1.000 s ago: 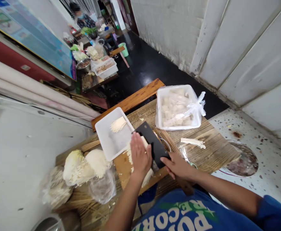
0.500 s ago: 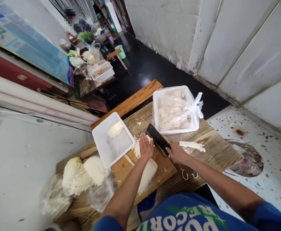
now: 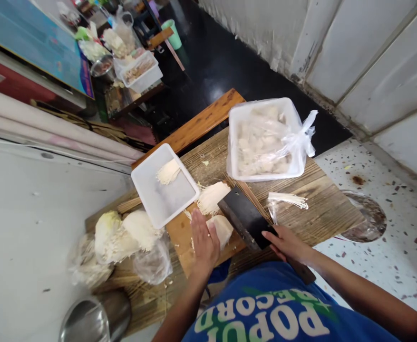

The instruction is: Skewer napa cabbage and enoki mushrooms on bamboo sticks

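My right hand (image 3: 287, 243) grips the handle of a dark cleaver (image 3: 244, 218), its blade lying low over the wooden cutting board (image 3: 179, 235). My left hand (image 3: 203, 240) lies flat with fingers stretched out on a white bunch of enoki mushrooms (image 3: 221, 228) on the board. A cut pile of enoki (image 3: 211, 196) lies just beyond the blade. A white tray (image 3: 163, 192) with a small clump of enoki (image 3: 168, 172) stands at the board's far left.
Bagged enoki bunches (image 3: 122, 237) lie at the left of the wooden table (image 3: 322, 209). A white tub in a plastic bag (image 3: 265, 140) stands at the back. Loose enoki strands (image 3: 288, 199) lie to the right. A steel bowl (image 3: 94, 318) sits near left.
The cleaver and my right hand pulled back toward me. My left hand slid back from the cut pile onto the remaining bunch. The camera tilted down.
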Demonstrator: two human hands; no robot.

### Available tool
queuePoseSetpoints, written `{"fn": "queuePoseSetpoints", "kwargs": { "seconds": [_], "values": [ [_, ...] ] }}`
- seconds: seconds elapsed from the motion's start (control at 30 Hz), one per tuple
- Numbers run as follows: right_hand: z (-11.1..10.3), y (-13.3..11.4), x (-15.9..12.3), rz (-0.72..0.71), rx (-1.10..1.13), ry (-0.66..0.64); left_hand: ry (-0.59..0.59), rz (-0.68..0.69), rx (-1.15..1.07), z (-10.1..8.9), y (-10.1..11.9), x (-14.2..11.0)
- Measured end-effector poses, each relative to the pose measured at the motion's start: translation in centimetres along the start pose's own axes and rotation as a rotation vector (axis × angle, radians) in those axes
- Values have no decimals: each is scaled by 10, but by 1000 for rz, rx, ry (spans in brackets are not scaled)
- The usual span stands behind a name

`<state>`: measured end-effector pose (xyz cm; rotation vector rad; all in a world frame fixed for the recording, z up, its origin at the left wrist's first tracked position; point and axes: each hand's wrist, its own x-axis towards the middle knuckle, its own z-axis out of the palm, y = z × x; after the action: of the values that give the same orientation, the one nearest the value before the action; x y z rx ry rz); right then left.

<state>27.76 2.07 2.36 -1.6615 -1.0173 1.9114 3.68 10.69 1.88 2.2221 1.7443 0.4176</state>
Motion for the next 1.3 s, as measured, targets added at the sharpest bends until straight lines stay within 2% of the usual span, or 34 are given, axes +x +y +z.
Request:
{"fn": "queuePoseSetpoints", "kwargs": {
  "seconds": [0.1, 0.2, 0.27, 0.6, 1.1, 1.3],
  "values": [
    [7, 6, 7, 22, 30, -53, -43, 64, 70, 19, -2, -24],
    [10, 4, 9, 30, 50, -68, -66, 97, 105, 36, -1, -29],
    [11, 3, 10, 44, 53, -72, -72, 91, 121, 40, 0, -29],
    [7, 2, 8, 58, 38, -120, -53, 65, 101, 41, 0, -34],
    [6, 4, 6, 81, -14, -105, -64, 68, 82, 44, 0, -32],
    [13, -6, 18, 21, -109, -127, -46, 57, 93, 46, 1, -31]
  ]
}}
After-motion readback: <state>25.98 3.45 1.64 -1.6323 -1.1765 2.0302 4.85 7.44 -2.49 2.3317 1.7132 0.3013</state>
